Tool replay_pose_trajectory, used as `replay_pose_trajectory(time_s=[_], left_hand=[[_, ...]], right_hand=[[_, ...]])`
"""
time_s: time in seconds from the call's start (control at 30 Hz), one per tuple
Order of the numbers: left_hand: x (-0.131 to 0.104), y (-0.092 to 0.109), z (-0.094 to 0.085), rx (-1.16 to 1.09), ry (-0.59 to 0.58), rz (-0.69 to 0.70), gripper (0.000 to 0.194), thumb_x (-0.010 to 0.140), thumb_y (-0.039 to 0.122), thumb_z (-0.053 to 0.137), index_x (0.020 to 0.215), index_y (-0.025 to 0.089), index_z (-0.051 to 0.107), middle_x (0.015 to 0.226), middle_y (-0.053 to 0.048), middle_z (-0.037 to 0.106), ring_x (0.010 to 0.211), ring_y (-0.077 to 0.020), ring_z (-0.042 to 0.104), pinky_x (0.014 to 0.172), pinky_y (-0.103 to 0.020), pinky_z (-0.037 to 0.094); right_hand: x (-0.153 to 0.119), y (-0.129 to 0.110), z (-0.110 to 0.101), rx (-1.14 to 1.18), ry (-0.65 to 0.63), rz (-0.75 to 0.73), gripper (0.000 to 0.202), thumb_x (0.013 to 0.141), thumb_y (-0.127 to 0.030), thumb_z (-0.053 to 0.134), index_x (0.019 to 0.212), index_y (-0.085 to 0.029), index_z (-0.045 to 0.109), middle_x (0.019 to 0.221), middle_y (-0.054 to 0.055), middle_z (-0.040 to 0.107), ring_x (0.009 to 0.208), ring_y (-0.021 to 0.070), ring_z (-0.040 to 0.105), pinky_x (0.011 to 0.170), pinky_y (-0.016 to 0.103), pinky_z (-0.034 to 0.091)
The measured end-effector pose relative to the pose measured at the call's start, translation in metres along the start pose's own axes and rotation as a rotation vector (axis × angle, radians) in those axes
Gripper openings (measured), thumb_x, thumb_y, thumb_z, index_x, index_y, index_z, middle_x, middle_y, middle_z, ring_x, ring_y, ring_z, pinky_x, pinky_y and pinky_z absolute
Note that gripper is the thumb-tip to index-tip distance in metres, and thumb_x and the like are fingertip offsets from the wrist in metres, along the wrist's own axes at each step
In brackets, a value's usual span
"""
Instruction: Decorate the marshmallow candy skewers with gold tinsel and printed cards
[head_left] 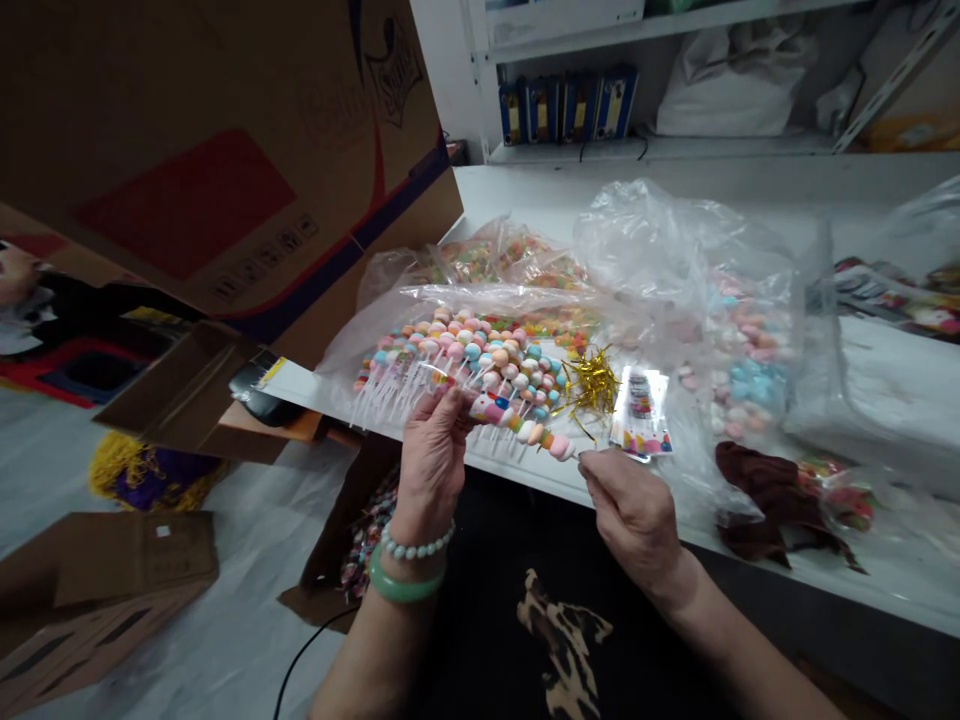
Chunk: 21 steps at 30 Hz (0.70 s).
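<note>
A candy skewer [532, 432] of pastel and coloured pieces spans the gap between my hands. My left hand [435, 455] pinches a printed clear wrapper at its left end, which covers part of the skewer. At the right end, my right hand [634, 505] is closed on the stick. Just behind lies a pile of similar candy skewers [457, 340], white sticks toward me. Gold tinsel ties [591, 380] sit right of the pile, beside a small stack of printed wrappers [641, 410].
Bags of gummy candy [487, 255] and marshmallows [750, 360] lie farther back. A brown cloth [772, 500] is at the right. A large carton [225, 150] stands left; an open box [375, 520] with wrapped candy sits below the table edge. Part of a person [30, 300] shows far left.
</note>
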<state>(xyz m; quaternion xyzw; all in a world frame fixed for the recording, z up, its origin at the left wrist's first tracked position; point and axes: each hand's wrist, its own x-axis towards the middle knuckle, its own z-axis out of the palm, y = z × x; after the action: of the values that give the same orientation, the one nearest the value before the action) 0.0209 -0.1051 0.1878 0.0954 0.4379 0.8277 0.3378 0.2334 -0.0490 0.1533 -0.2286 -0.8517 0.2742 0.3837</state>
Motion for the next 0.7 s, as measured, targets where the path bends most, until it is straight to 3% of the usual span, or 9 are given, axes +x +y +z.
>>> replay_pose_trajectory(time_s=[0.13, 0.23, 0.37, 0.43, 0.5, 0.63, 0.7], left_hand=[[0.001, -0.003, -0.003, 0.072, -0.014, -0.035, 0.02, 0.063, 0.023, 0.084, 0.076, 0.015, 0.071, 0.069, 0.001, 0.07, 0.058, -0.0068, 0.061, 0.056, -0.016, 0.05], [-0.001, -0.007, -0.004, 0.116, -0.068, -0.095, 0.021, 0.063, 0.026, 0.084, 0.077, 0.016, 0.072, 0.069, 0.001, 0.069, 0.056, -0.0075, 0.06, 0.052, -0.017, 0.049], [-0.004, -0.013, -0.008, 0.139, -0.15, -0.137, 0.023, 0.065, 0.029, 0.083, 0.08, 0.017, 0.072, 0.069, 0.002, 0.068, 0.055, -0.0071, 0.059, 0.055, -0.018, 0.049], [-0.003, -0.015, -0.011, 0.15, -0.176, -0.142, 0.023, 0.065, 0.031, 0.083, 0.079, 0.017, 0.071, 0.068, 0.002, 0.068, 0.056, -0.007, 0.058, 0.056, -0.018, 0.049], [-0.002, -0.018, -0.013, 0.176, -0.185, -0.137, 0.024, 0.065, 0.034, 0.083, 0.075, 0.016, 0.071, 0.065, 0.001, 0.066, 0.056, -0.0072, 0.057, 0.055, -0.018, 0.047], [0.001, -0.025, -0.018, 0.209, -0.143, -0.116, 0.026, 0.064, 0.036, 0.083, 0.075, 0.015, 0.071, 0.065, 0.001, 0.066, 0.057, -0.0082, 0.057, 0.057, -0.02, 0.047], [0.0, -0.028, -0.019, 0.212, -0.131, -0.121, 0.027, 0.064, 0.036, 0.083, 0.073, 0.015, 0.07, 0.065, 0.001, 0.066, 0.058, -0.0089, 0.058, 0.059, -0.021, 0.048]], right_hand=[[-0.003, -0.001, 0.006, 0.028, -0.027, -0.009, 0.018, 0.09, -0.008, 0.046, 0.092, -0.019, 0.06, 0.075, 0.003, 0.059, 0.068, 0.0151, 0.054, 0.066, 0.027, 0.042], [0.0, -0.001, 0.015, 0.14, -0.072, 0.207, 0.014, 0.091, -0.015, 0.049, 0.086, -0.02, 0.061, 0.07, 0.001, 0.059, 0.064, 0.0135, 0.054, 0.063, 0.025, 0.041], [0.005, 0.0, 0.023, 0.41, -0.273, 0.596, 0.013, 0.088, -0.022, 0.05, 0.079, -0.02, 0.061, 0.06, -0.003, 0.057, 0.05, 0.0108, 0.047, 0.051, 0.023, 0.037], [0.006, 0.0, 0.025, 0.506, -0.355, 0.694, 0.014, 0.088, -0.024, 0.049, 0.078, -0.02, 0.059, 0.057, -0.003, 0.057, 0.044, 0.0097, 0.041, 0.044, 0.023, 0.032], [0.003, 0.0, 0.028, 0.435, -0.317, 0.644, 0.015, 0.087, -0.024, 0.049, 0.076, -0.02, 0.058, 0.057, -0.003, 0.057, 0.045, 0.01, 0.042, 0.046, 0.023, 0.033], [-0.008, -0.002, 0.036, -0.011, -0.028, 0.238, 0.016, 0.087, -0.015, 0.048, 0.078, -0.019, 0.061, 0.064, 0.001, 0.059, 0.059, 0.0132, 0.054, 0.06, 0.025, 0.04], [-0.011, -0.003, 0.041, -0.125, 0.016, 0.093, 0.019, 0.088, -0.012, 0.045, 0.08, -0.018, 0.061, 0.064, 0.002, 0.059, 0.058, 0.0139, 0.055, 0.059, 0.026, 0.04]])
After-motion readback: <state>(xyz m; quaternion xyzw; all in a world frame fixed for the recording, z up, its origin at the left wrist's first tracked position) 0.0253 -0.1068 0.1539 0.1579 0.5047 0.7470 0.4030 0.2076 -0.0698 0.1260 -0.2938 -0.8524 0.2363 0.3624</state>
